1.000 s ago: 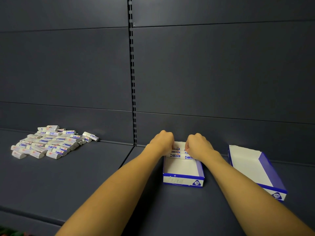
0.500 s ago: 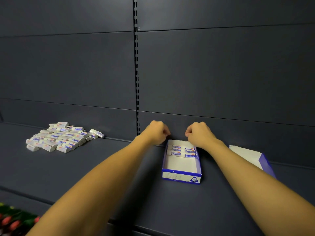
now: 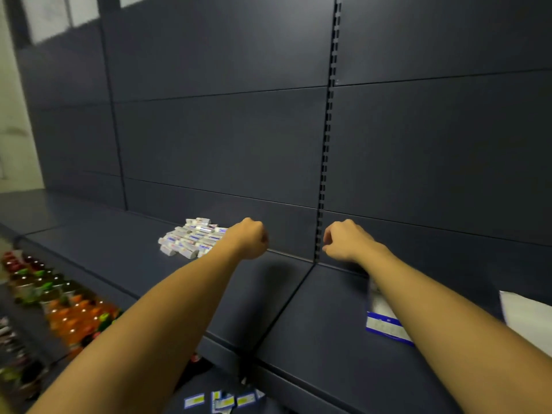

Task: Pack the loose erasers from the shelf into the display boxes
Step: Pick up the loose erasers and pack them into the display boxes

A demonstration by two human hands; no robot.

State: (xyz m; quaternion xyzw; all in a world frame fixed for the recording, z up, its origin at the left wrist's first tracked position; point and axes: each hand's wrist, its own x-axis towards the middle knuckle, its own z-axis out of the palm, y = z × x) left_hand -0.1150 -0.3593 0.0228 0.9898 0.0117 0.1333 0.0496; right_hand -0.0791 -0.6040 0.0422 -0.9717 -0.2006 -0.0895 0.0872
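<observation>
A pile of loose white erasers (image 3: 191, 239) with blue and red labels lies at the back of the dark shelf (image 3: 167, 282). My left hand (image 3: 250, 239) hovers just right of the pile, curled into a fist with nothing seen in it. My right hand (image 3: 346, 242) hangs above the shelf near the back panel, fingers loosely curled and empty. A blue and white display box (image 3: 383, 322) sits under my right forearm, mostly hidden. A second display box (image 3: 525, 316) shows at the right edge.
A slotted upright (image 3: 327, 162) runs down the back panel between my hands. Bottled drinks (image 3: 59, 303) fill a lower shelf at the left. Price tags (image 3: 221, 400) hang on the shelf edge below.
Both hands have left the display box and moved left toward the eraser pile. My view has swung left, so the boxes now sit at the right.
</observation>
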